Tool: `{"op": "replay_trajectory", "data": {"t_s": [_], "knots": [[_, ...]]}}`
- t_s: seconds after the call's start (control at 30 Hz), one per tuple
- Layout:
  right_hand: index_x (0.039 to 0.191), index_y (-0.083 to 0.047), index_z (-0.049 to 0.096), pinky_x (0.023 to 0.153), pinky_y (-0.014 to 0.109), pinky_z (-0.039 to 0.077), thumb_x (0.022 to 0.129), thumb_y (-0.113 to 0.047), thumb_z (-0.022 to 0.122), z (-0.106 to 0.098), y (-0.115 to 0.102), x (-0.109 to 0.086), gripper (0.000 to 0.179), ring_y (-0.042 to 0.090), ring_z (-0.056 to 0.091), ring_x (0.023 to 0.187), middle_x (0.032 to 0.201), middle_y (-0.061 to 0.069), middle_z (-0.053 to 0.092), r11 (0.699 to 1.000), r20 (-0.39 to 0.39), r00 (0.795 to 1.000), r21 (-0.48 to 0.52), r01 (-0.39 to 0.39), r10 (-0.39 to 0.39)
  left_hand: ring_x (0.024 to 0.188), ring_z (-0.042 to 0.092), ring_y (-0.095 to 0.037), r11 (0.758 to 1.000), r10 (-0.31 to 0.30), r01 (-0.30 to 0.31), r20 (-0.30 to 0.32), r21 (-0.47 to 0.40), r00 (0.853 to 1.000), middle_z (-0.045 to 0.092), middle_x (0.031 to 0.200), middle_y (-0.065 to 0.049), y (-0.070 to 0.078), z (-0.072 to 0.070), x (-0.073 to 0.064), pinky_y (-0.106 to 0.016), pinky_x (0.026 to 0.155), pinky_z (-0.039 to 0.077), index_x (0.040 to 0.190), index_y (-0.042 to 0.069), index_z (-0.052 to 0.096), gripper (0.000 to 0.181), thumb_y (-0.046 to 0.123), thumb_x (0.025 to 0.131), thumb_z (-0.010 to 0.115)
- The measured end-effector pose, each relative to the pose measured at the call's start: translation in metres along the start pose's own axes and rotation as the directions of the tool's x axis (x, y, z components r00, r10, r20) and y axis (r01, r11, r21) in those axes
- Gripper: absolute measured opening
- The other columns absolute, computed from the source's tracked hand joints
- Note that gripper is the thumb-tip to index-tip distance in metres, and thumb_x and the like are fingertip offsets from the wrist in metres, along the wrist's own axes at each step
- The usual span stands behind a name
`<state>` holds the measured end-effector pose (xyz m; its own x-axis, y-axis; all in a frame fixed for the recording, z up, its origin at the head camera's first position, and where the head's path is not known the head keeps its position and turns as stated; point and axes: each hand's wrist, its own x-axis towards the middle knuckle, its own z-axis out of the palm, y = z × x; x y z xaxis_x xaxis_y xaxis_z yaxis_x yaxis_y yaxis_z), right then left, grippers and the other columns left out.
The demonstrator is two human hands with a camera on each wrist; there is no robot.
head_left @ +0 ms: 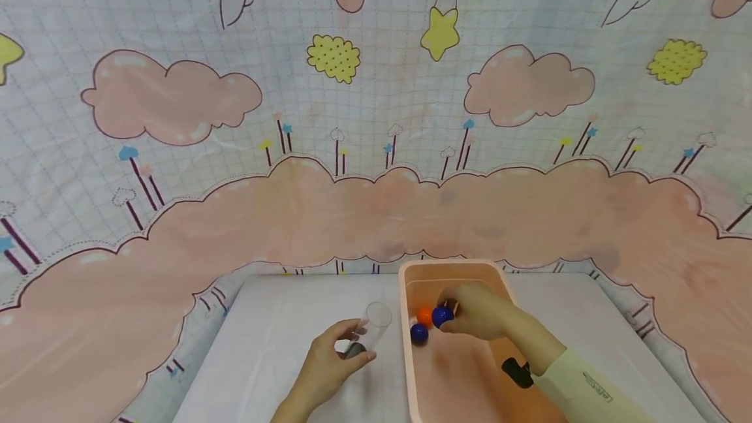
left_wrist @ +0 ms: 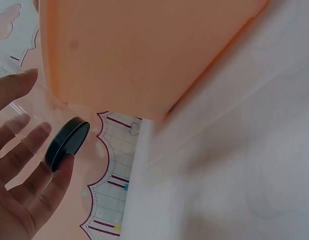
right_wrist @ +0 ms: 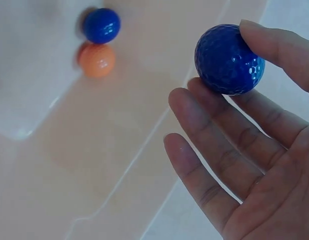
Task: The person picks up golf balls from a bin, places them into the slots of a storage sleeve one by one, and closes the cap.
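Note:
My left hand (head_left: 329, 358) grips a clear tube (head_left: 377, 324) with a black end cap (left_wrist: 68, 144). The tube is tilted, its rim up and leaning toward the bin, and its clear wall is hard to make out in the left wrist view. Between thumb and fingers, my right hand (head_left: 478, 310) pinches a blue golf ball (right_wrist: 229, 60) over the peach plastic bin (head_left: 404, 344). Inside that bin lie a second blue ball (right_wrist: 101, 25) and an orange ball (right_wrist: 97, 60), side by side near its left wall.
The bin stands on a white table (head_left: 282, 318), to the right of the tube. Behind the table hangs a cloth (head_left: 376, 214) printed with clouds and stars. A dark strap (head_left: 517, 373) shows at my right wrist.

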<state>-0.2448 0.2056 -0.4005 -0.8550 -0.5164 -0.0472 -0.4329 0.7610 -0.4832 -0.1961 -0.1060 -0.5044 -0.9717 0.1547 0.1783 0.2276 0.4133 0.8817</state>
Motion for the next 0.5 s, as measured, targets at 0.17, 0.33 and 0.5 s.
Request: {"op": "replay_trajectory", "data": {"t_s": [0.17, 0.33, 0.5], "knots": [[0.11, -0.017, 0.074, 0.076, 0.026, 0.058, 0.087, -0.03, 0.085, -0.002, -0.005, -0.007, 0.029, 0.013, 0.063, 0.088, 0.097, -0.01, 0.069, 0.998, -0.033, 0.998, 0.023, 0.05, -0.049, 0.111, 0.066, -0.017, 1.0, 0.018, -0.018, 0.002, 0.0, 1.0, 0.073, 0.118, -0.001, 0.006, -0.002, -0.004, -0.022, 0.077, 0.058, 0.131, 0.017, 0.068, 0.057, 0.034, 0.08, 0.09], [0.11, -0.019, 0.073, 0.081, 0.035, 0.062, 0.088, -0.035, 0.084, -0.003, -0.012, -0.014, 0.029, 0.009, 0.063, 0.09, 0.101, -0.012, 0.07, 0.995, -0.06, 0.994, 0.036, 0.091, -0.089, 0.11, 0.066, -0.019, 1.0, 0.027, -0.027, 0.012, 0.008, 1.0, 0.073, 0.12, -0.004, 0.012, -0.004, -0.009, -0.022, 0.077, 0.058, 0.129, 0.021, 0.069, 0.055, 0.036, 0.08, 0.089], [0.112, -0.019, 0.072, 0.083, 0.033, 0.061, 0.088, -0.038, 0.083, -0.003, -0.019, -0.018, 0.032, 0.006, 0.064, 0.091, 0.103, -0.012, 0.07, 0.992, -0.091, 0.989, 0.027, 0.121, -0.118, 0.112, 0.066, -0.024, 0.999, 0.027, -0.028, 0.032, 0.036, 0.999, 0.073, 0.119, -0.002, 0.016, -0.007, -0.012, -0.023, 0.077, 0.057, 0.128, 0.023, 0.07, 0.054, 0.039, 0.08, 0.089]]}}
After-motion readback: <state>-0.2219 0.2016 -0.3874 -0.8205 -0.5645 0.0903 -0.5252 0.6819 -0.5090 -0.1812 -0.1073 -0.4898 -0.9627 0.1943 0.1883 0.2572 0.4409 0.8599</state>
